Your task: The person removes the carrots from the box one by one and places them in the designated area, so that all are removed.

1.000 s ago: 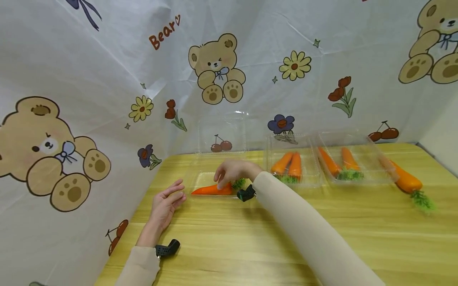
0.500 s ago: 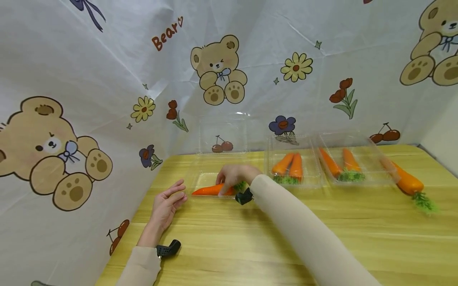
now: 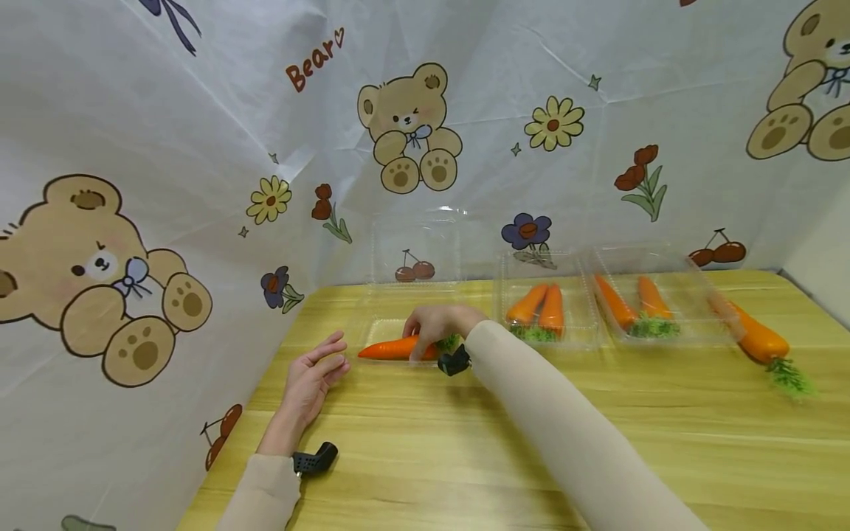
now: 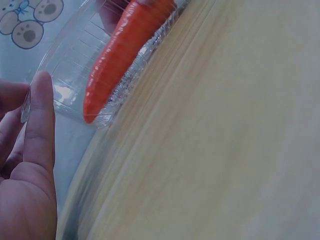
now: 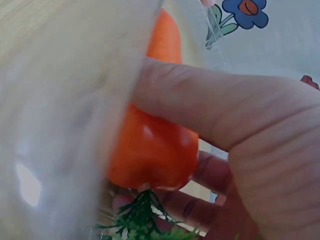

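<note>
An orange carrot (image 3: pixel 388 349) with a green leafy top lies in an open clear plastic container (image 4: pixel 65 85), near its front side. My right hand (image 3: pixel 434 328) reaches into the container and holds the carrot near its thick end. In the right wrist view the thumb lies across the carrot (image 5: pixel 155 150), with fingers behind it and the green top (image 5: pixel 145 215) below. At the container's left edge, my left hand (image 3: pixel 312 380) pinches the plastic rim between thumb and finger, as the left wrist view shows. The raised clear lid (image 3: pixel 417 251) stands against the backdrop.
To the right, one clear container (image 3: pixel 578 324) holds two carrots (image 3: pixel 551 306); beside it another clear container (image 3: pixel 697 295) holds two more. A loose carrot (image 3: pixel 764 339) lies on the wooden table (image 3: pixel 432 442) at far right. A bear-printed sheet (image 3: pixel 491 88) hangs behind.
My right hand has lowered slightly and closed its fingers round the carrot, which now sits a little higher. My left hand stays at the container's edge.
</note>
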`<state>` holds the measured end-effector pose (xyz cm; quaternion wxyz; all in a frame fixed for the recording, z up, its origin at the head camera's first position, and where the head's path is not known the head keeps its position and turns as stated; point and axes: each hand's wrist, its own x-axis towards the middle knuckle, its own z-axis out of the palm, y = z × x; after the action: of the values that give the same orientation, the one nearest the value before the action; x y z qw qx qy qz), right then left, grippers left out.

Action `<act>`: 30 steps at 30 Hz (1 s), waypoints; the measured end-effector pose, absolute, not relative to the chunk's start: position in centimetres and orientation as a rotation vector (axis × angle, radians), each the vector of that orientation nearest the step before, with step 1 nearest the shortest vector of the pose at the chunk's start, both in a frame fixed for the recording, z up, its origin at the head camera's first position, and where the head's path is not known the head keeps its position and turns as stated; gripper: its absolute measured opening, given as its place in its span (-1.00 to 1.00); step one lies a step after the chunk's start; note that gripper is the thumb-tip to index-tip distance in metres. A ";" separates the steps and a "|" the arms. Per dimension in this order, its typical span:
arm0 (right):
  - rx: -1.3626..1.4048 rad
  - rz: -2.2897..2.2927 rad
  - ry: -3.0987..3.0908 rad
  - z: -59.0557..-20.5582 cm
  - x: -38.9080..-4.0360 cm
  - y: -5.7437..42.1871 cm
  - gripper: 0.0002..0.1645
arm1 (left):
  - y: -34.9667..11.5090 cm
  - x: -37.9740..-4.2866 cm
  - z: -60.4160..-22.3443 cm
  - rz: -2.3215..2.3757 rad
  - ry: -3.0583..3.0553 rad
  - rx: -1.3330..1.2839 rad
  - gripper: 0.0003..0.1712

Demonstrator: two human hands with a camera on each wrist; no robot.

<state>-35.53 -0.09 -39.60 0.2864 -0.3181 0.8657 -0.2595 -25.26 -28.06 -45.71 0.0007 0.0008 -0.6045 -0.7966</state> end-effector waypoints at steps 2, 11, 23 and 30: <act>-0.844 -0.719 2.314 -39.6 -35.7 0.1 -0.54 | -28.0 -25.3 -45.7 -2.506 -1.900 -0.004 -0.56; -0.838 -0.865 2.270 -38.9 -35.7 0.4 -0.63 | -27.9 -25.3 -45.7 -2.503 -1.899 -0.015 -0.56; -0.794 -0.980 2.267 -37.8 -34.7 0.6 -0.59 | -28.1 -25.3 -45.8 -2.479 -1.906 -0.028 -0.50; -0.791 -1.048 2.233 -36.9 -33.7 0.9 -0.71 | -28.1 -25.3 -45.8 -2.478 -1.918 -0.009 -0.52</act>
<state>-33.74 0.87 -36.86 0.2719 -0.2939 0.8295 -0.3894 -25.26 -28.07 -45.76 0.0042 -0.0027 -0.6121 -0.7908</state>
